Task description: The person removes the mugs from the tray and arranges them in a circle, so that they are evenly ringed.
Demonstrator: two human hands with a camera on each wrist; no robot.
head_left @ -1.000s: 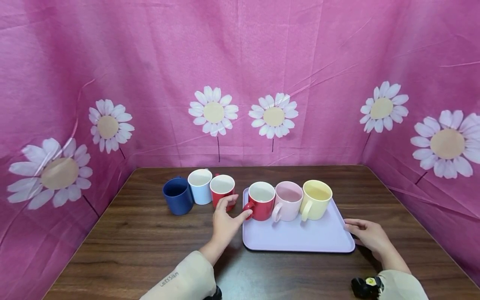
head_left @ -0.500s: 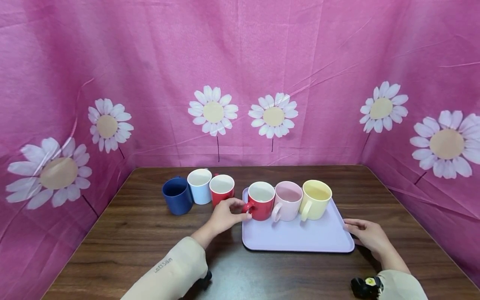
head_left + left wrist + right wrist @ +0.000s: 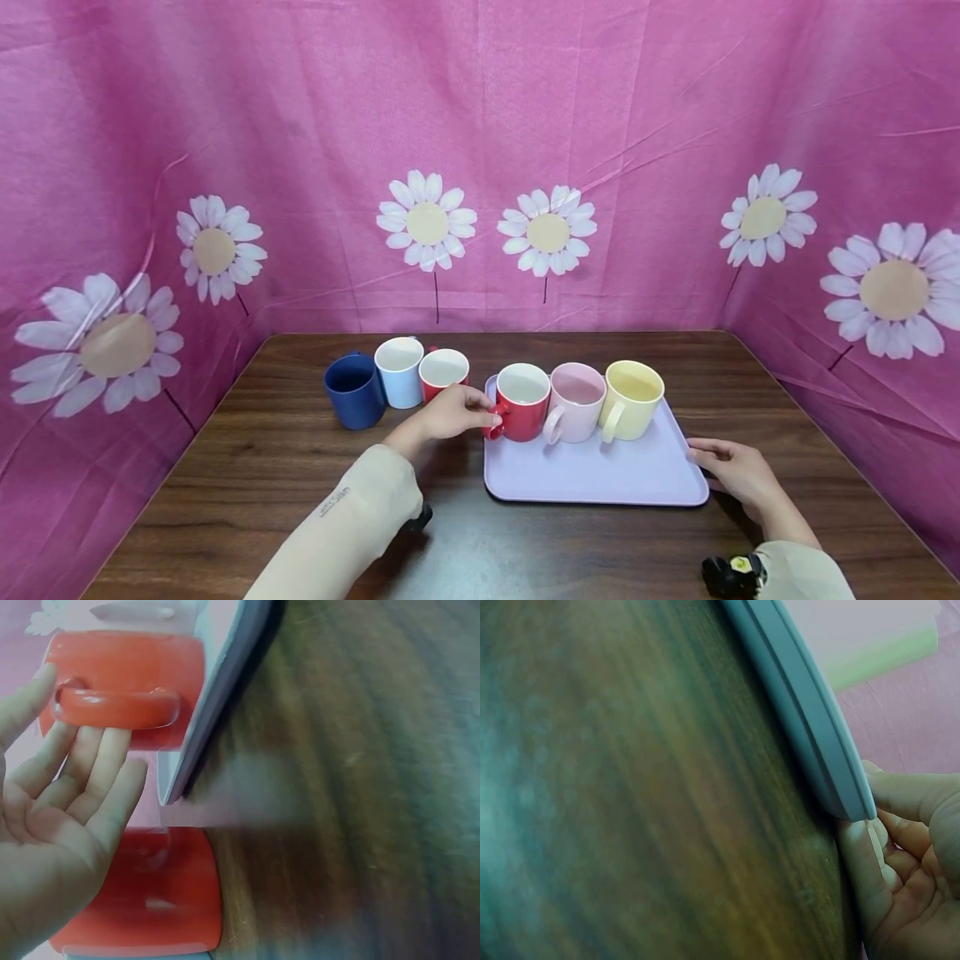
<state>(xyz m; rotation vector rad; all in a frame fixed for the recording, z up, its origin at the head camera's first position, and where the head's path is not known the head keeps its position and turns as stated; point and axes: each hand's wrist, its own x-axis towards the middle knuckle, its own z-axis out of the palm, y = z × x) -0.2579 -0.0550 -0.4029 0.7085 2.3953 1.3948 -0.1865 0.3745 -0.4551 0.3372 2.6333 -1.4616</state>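
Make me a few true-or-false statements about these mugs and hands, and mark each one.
1. On the tray, the pink mug stands between a red mug and the yellow mug. True.
2. The right hand grips a mug. False: the right hand grips the tray's edge.
3. The left hand is at the handle of the tray's red mug. True.
4. The light blue mug is on the tray. False: the light blue mug stands on the table.

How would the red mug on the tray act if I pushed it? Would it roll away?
The red mug stands upright on the lavender tray, so a gentle push would probably slide it, not roll it. It looks shiny and may feel slippery, though its handle should help. It looks like ceramic, so bumping the pink mug beside it might chip it.
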